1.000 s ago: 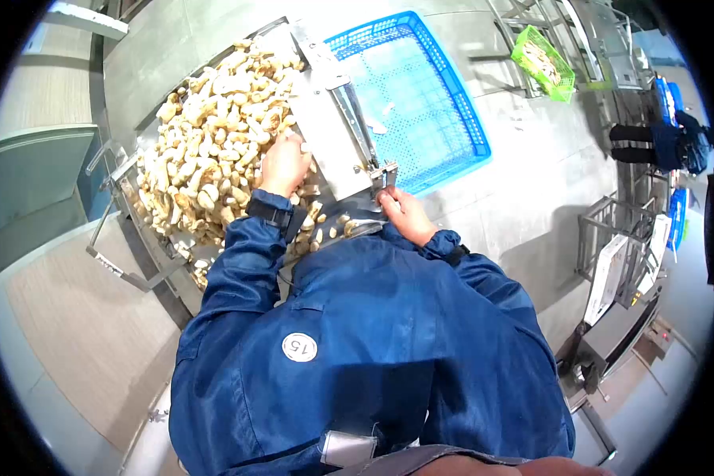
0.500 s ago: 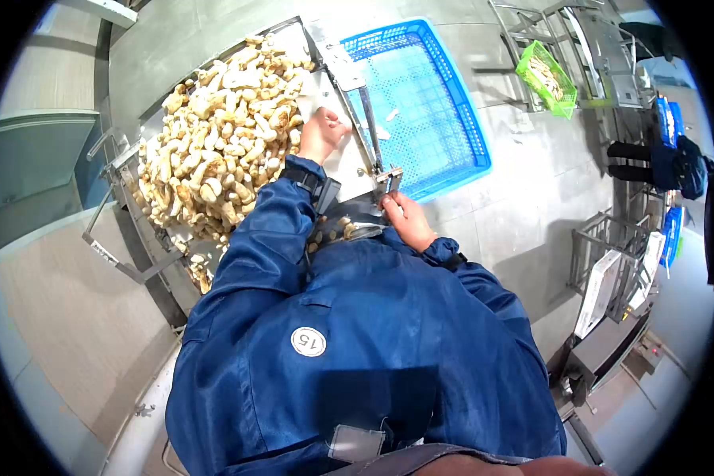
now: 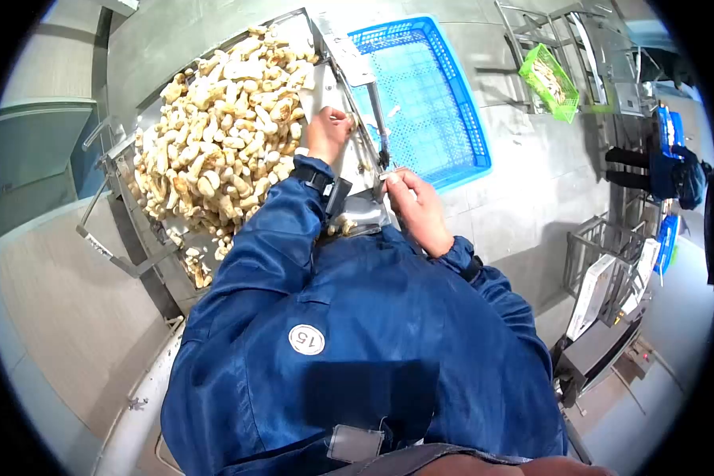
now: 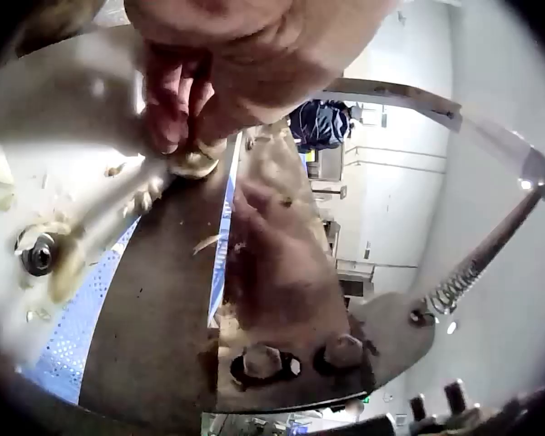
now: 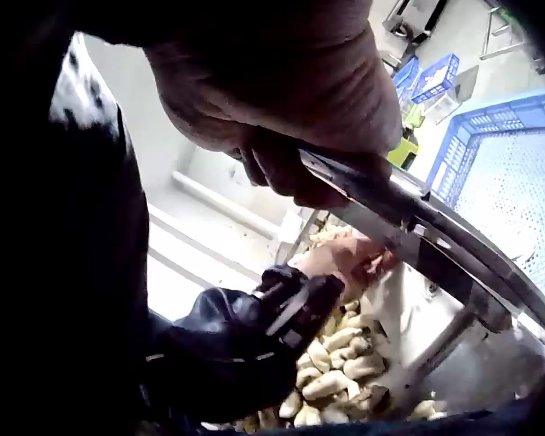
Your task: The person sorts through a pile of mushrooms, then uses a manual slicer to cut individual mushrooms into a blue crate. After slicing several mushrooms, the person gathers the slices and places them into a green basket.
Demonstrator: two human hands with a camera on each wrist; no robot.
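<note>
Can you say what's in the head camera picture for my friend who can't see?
A person's right hand holds the end of a metal lever, while their left hand curls over a white board. A big heap of pale, mushroom-like pieces and a blue basket lie on either side.

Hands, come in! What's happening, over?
Left hand pinching mushroom piece over board. Right hand gripping metal handle. Mushroom pile close by, not blocking.

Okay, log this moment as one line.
left hand pinching pale piece; right hand gripping metal lever; pale pile at left; blue basket at right
</note>
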